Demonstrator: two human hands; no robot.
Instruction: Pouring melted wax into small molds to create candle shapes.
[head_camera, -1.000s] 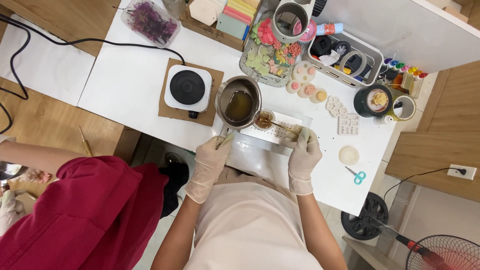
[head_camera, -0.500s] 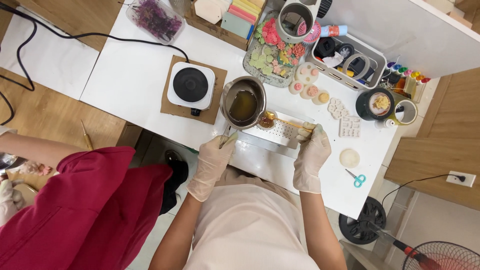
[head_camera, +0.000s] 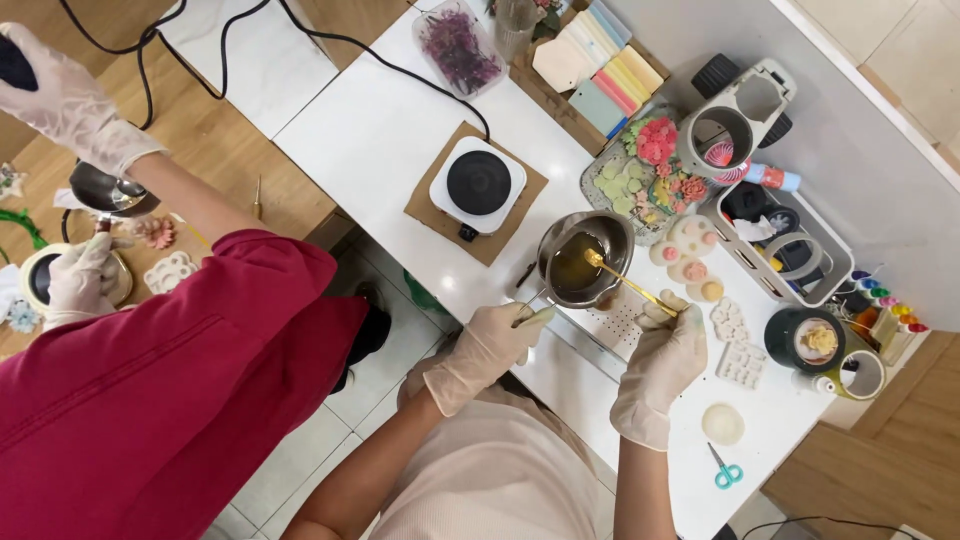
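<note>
The left hand (head_camera: 490, 345), in a thin glove, is closed around the handle of a small metal pot (head_camera: 585, 262) so the pot stays put. The pot sits on the white worktop (head_camera: 380, 130), just beside the little black and white hot plate (head_camera: 477, 184), and it has yellow-brown liquid in it. The right hand (head_camera: 665, 355), gloved too, pinches the end of a thin gold spoon (head_camera: 630, 282). The spoon's bowl sits in the pot by the liquid, and the long handle keeps the fingers away from it. Under the pot's near side is a white tray with little holes (head_camera: 620, 322), a good spot to catch drips. The hot plate stands on a brown mat (head_camera: 428, 208), which keeps heat off the worktop. Just past the pot are small round pieces with pink and yellow tops (head_camera: 688, 258), a tray of green and pink flower shapes (head_camera: 640, 175) and white moulds (head_camera: 742, 362), all close enough to reach. Blue scissors (head_camera: 728, 472) lie near the worktop's edge, well apart from the pot. On the left, another person in a red top (head_camera: 160, 400) works at a wooden table with their own gloved hands; one gloved hand (head_camera: 60, 95) is lifted up.
</note>
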